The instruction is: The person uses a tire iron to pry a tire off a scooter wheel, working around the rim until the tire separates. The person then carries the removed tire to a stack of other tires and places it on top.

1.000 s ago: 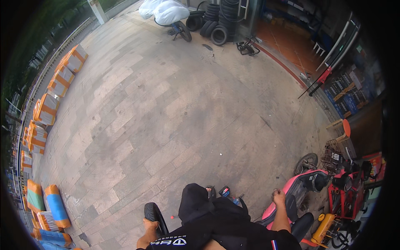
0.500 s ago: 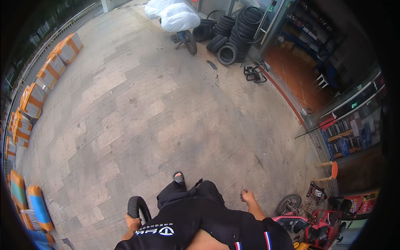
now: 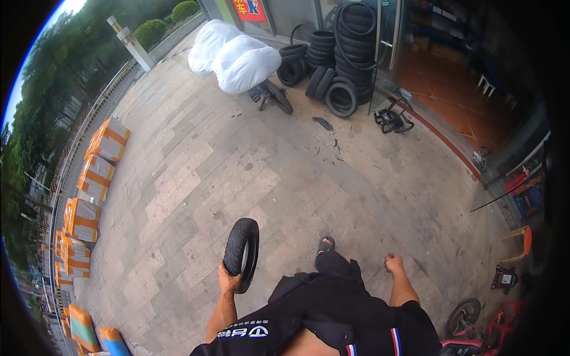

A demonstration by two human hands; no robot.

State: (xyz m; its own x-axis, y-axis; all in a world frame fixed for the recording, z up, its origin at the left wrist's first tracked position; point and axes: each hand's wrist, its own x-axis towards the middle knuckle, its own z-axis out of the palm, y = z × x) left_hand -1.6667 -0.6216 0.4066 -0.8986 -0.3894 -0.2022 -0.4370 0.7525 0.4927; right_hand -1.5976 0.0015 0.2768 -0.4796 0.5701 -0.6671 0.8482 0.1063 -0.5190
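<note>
A black scooter-sized tire with a grooved tread stands out upright in front of my left side. My left hand grips its lower near edge, the fingers wrapped round the rubber. Out to the right, clear of my body, hangs my right hand. Its fingers are curled closed, and whether something small sits in them is hidden. My foot in a dark sandal shows between the two hands on the paving.
Stacked black tires stand by the shop's glass front, beside a two-wheeler under a white cover. Dark scraps and a black metal frame lie nearby. Taped boxes line the left railing; an orange stool stands right.
My left hand has carried the tire forward and up, away from my side. The view has swung left and lifted, and I have stepped ahead. My right hand remains closed.
</note>
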